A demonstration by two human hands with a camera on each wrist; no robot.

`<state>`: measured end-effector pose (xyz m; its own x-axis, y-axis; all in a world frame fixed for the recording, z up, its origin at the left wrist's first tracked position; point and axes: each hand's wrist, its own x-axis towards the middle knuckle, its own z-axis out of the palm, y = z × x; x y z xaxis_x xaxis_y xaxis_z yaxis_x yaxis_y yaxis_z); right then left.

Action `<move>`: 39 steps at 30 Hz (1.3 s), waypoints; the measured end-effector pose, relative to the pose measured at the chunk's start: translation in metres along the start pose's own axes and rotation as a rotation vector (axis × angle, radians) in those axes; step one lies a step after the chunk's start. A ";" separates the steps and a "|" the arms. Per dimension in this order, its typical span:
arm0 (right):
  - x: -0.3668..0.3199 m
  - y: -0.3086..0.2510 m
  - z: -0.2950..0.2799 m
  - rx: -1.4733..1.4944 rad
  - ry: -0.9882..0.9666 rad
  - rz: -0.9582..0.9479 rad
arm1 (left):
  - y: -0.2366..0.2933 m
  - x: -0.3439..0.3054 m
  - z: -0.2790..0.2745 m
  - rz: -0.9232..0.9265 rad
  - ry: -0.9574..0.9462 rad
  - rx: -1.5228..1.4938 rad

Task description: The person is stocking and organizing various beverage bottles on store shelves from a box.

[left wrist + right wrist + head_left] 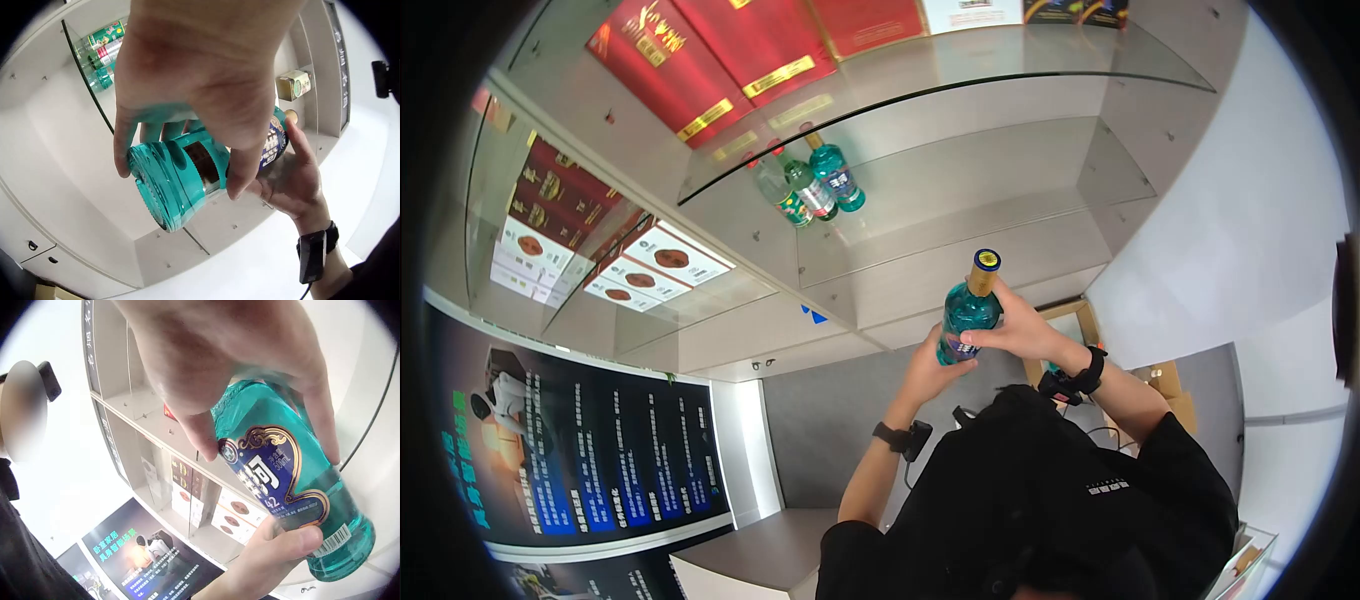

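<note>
Both hands grip a teal glass bottle [972, 312] with a gold neck and blue cap, in front of the shelves. The left hand [930, 372] holds its lower part from the left; the right hand [1025, 325] holds its upper part from the right. In the left wrist view the ribbed base of the bottle [178, 181] shows between the left fingers and thumb. The right wrist view shows the dark blue label of the bottle [281, 472], with the left thumb [300, 540] lying across the lower part.
Several bottles [837, 178] stand behind a glass shelf edge at upper left. Red boxes [750, 45] fill the shelf above; white and maroon boxes [655, 262] sit on the left shelves. An open carton [1170, 395] is on the floor at right, partly behind the right arm.
</note>
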<state>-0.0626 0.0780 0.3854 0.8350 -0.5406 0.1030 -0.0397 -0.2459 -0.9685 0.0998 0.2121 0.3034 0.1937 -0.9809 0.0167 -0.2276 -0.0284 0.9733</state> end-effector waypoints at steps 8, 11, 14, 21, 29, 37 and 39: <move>0.100 0.010 0.006 -0.036 -0.028 -0.112 | -0.020 0.060 -0.052 0.086 0.155 0.101; 0.145 0.014 -0.003 -0.130 0.019 -0.148 | -0.034 0.103 -0.079 0.108 0.213 0.214; 0.195 0.017 -0.012 -0.162 0.048 -0.132 | -0.068 0.149 -0.103 0.136 0.385 0.454; 0.305 0.049 -0.027 -0.223 0.039 -0.171 | -0.103 0.223 -0.141 -0.134 0.537 0.293; 0.363 0.055 -0.026 -0.225 0.012 -0.117 | -0.132 0.263 -0.164 -0.245 0.533 0.329; 0.392 0.065 -0.027 -0.165 -0.014 -0.091 | -0.132 0.285 -0.178 -0.326 0.549 0.399; 0.398 0.069 -0.026 -0.131 -0.021 -0.100 | -0.138 0.291 -0.183 -0.311 0.551 0.379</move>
<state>0.2521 -0.1750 0.3658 0.8495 -0.4915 0.1917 -0.0257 -0.4014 -0.9156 0.3618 -0.0342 0.2158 0.7319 -0.6804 -0.0374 -0.3787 -0.4517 0.8078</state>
